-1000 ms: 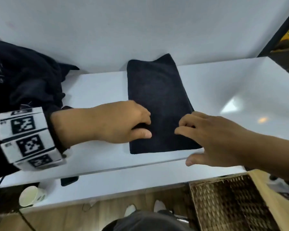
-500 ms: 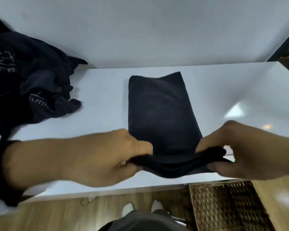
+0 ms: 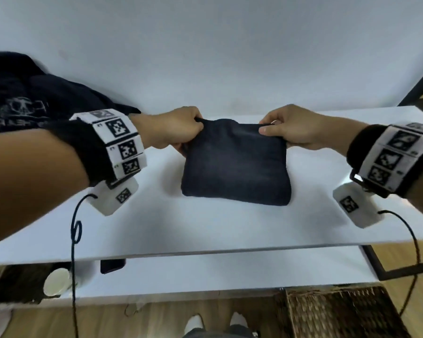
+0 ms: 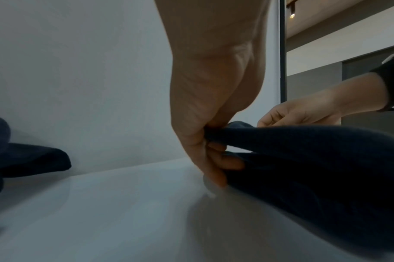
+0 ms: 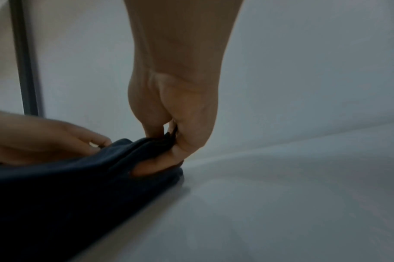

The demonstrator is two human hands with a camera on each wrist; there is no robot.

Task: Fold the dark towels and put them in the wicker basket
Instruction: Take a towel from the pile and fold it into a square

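Observation:
A dark navy towel (image 3: 235,164) lies folded in half on the white table (image 3: 205,230), its fold nearest me. My left hand (image 3: 181,129) pinches the far left corner of the upper layer, and my right hand (image 3: 286,128) pinches the far right corner. In the left wrist view the left hand (image 4: 211,141) grips the towel (image 4: 315,159) edge with its fingertips touching the table. The right wrist view shows the right hand (image 5: 173,141) pinching the towel (image 5: 68,186) corner. The wicker basket (image 3: 340,313) stands on the floor at lower right.
A heap of dark clothing (image 3: 27,98) lies at the table's far left. Below the tabletop a lower shelf holds a dark phone (image 3: 112,264) and a white cup (image 3: 56,284). A white wall (image 3: 205,45) backs the table. Cables hang from both wrists.
Both hands carried the towel's near edge up and over to its far edge, folding it in half. The head view shifted, so the table sits lower in the frame.

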